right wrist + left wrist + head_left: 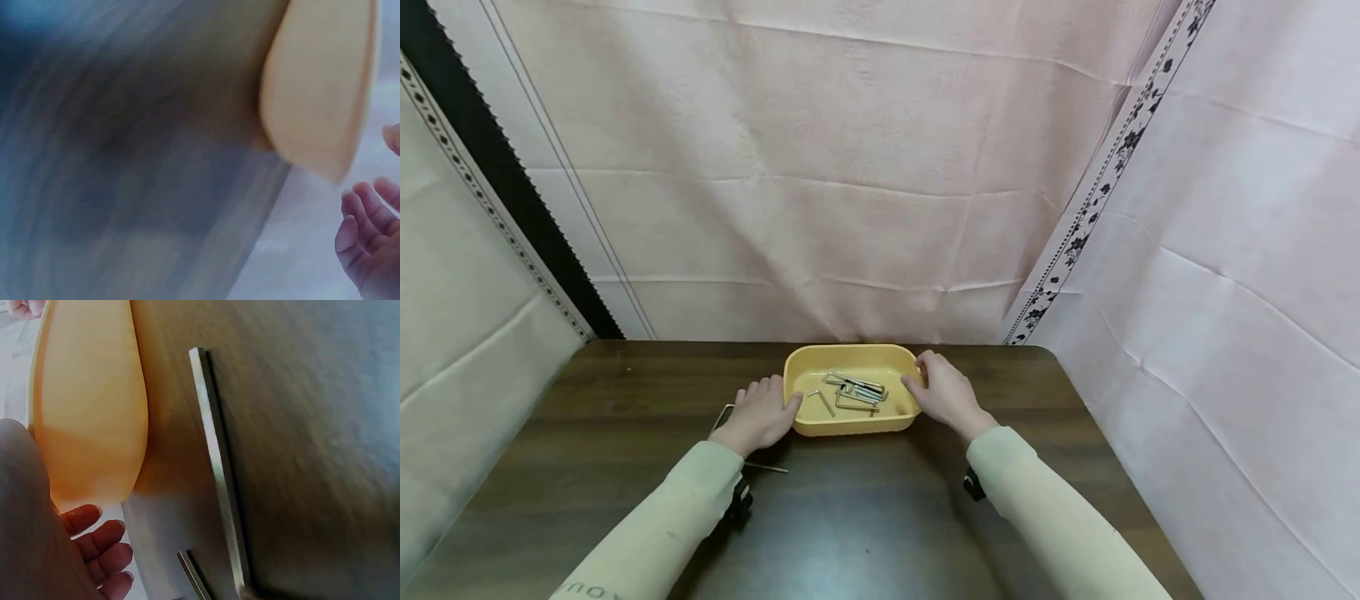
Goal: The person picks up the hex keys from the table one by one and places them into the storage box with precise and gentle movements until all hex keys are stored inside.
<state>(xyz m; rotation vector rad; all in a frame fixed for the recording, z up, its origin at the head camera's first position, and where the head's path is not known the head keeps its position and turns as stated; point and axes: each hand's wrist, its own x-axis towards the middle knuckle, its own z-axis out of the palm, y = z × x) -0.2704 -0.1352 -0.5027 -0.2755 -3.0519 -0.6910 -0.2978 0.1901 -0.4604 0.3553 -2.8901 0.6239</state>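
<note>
A yellow plastic tray (853,427) rests on the table with several metal Allen keys (861,392) loose inside it. My left hand (762,414) is at its left end, thumb over the rim and fingers loosely spread outside. At the right end is my right hand (946,395), thumb beside the rim; the right wrist view shows its relaxed fingers (369,212) apart from the tray (315,94). A larger Allen key (766,468) lies on the table, partly hidden under my left hand and wrist. Its long straight shaft (215,462) shows in the left wrist view.
The dark wooden table (880,517) ends just behind the tray. Pale cloth (850,208) hangs along the back and both sides. A dark band is on my left wrist (740,498), another on my right wrist (973,483).
</note>
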